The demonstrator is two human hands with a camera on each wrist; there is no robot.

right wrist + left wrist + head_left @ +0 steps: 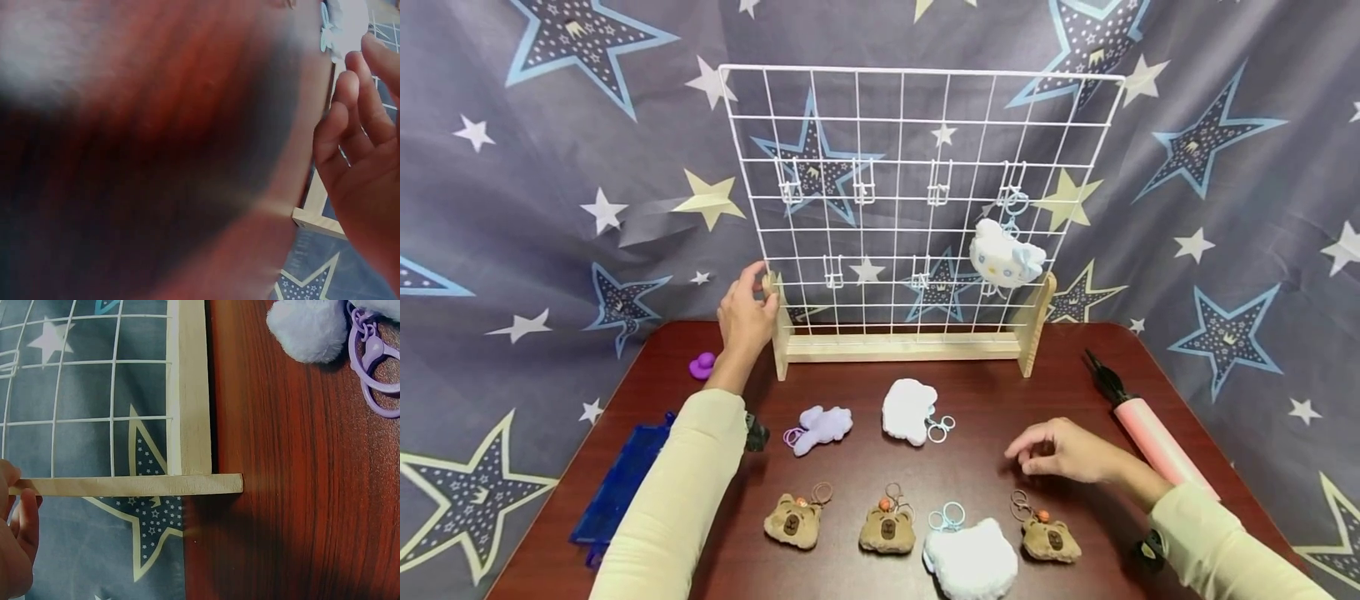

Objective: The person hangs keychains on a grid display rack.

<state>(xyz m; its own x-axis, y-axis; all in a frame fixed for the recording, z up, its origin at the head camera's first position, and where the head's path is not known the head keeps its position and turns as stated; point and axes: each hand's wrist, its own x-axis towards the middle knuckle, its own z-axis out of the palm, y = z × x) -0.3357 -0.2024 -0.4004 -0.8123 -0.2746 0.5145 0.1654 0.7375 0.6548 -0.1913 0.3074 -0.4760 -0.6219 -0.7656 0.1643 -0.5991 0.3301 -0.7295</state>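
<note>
My left hand (747, 312) pinches the top of the wooden side post (781, 333) that holds up a white wire grid rack (880, 200). In the left wrist view, fingers and thumb meet around the end of that post. A white cat-face plush keychain (1002, 257) with a blue bow hangs from a hook at the rack's upper right. My right hand (1063, 450) hovers over the table's right side, loosely bent and holding nothing. Below it lies a brown capybara plush keychain (1051, 540). A white plush keychain (972, 560), face hidden, lies to its left.
Several empty wire hooks (863, 190) hang on the grid. Between the hands lie a lilac plush keychain (822, 427), another white plush (908, 411) and two more capybara keychains (887, 529). A blue tray (625, 479) and purple duck (702, 365) sit left, a pink-sleeved umbrella (1161, 442) right.
</note>
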